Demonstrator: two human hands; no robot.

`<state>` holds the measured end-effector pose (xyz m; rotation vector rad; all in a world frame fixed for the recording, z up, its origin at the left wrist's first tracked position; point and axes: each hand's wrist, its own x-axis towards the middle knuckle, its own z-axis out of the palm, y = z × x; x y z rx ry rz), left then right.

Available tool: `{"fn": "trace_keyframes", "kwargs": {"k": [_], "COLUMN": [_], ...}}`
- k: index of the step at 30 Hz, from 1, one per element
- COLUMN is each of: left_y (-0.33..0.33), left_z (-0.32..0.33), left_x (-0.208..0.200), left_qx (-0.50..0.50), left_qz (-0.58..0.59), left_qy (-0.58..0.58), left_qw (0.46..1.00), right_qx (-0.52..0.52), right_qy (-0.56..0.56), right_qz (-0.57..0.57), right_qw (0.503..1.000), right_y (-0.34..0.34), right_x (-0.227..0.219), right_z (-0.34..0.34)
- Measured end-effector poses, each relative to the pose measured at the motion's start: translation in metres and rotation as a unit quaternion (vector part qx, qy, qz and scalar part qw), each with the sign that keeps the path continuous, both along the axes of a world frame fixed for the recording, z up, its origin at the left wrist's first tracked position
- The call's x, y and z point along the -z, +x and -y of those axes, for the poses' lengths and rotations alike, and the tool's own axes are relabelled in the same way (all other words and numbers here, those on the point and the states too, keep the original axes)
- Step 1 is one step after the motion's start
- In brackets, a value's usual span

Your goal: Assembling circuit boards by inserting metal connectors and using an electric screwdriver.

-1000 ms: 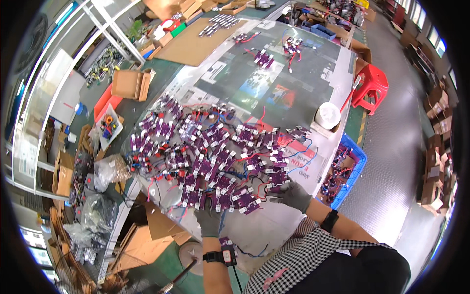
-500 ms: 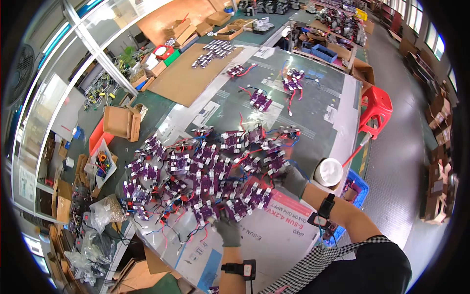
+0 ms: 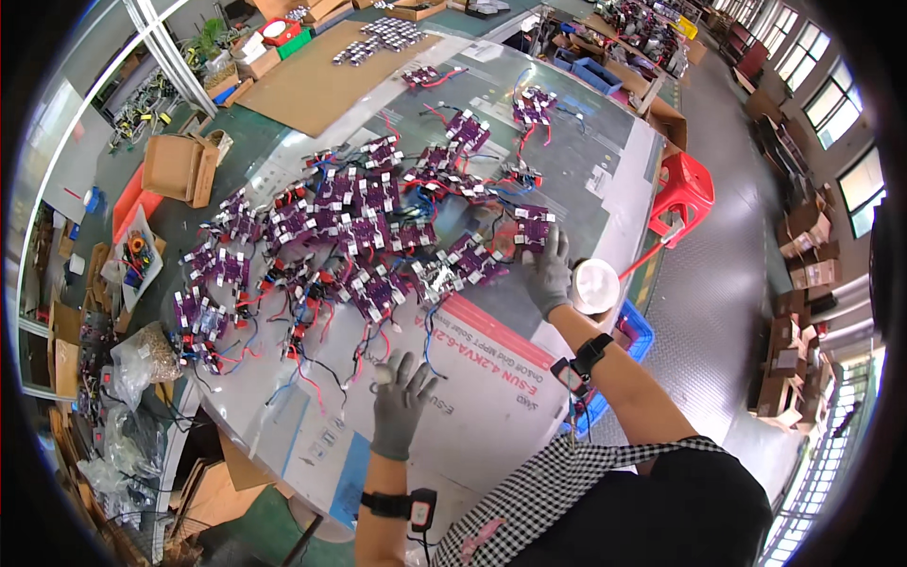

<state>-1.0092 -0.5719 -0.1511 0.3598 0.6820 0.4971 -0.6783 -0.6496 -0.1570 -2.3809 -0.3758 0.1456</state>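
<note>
Both hands gloved in grey, neither seen closed round anything. Right hand (image 3: 548, 283): just left of the white tub (image 3: 596, 286), fingers nearly straight, lying along the edge of a purple circuit board (image 3: 535, 230). Fingertips appear to touch it; whether they grip, I cannot tell. Left hand (image 3: 399, 411): well left of the tub and nearer to me, fingers spread, empty as far as I can see.

Board position: left of the tub and a little beyond it, lying on the table (image 3: 619, 165).

Progress, my judgement: partway. Main cluster of wired boards (image 3: 359, 231), well left of the tub, lies close-packed, many side by side. Unsettled so far: the cluster's rows are uneven, and three more boards (image 3: 533, 106) lie apart, beyond the tub and left of it. No finished arrangement can be read off.

Pose: right forearm (image 3: 628, 397) slants in from the tub's near side, reaching outward. Left forearm (image 3: 385, 475), left of the tub and nearer me, points almost straight away from me, held back from the boards.

Surroundings: blue crate (image 3: 641, 342) near the tub, on its right; red stool (image 3: 688, 189) beyond it, rightward.
</note>
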Motion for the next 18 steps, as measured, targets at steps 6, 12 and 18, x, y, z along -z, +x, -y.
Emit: {"fn": "trace_keyframes", "kwargs": {"k": [6,12,18], "left_y": [-0.124,-0.23,-0.353], "left_z": [0.06,0.097,0.15], "left_x": [-0.042,-0.069,-0.035], "left_qx": [-0.042,-0.19,-0.092], "left_qz": [-0.029,-0.092,-0.442], "left_qy": [0.061,0.041,0.177], "left_qw": [0.997,0.977,0.874], "right_qx": [-0.414,-0.663,-0.501], "right_qy": [0.058,0.031,0.063], "right_qz": [0.301,0.149,0.077], "right_qw": [0.857,0.733,0.86], "right_y": [-0.065,-0.121,-0.108], "right_x": [-0.034,-0.102,-0.166], "right_z": [0.057,0.182,0.158]}}
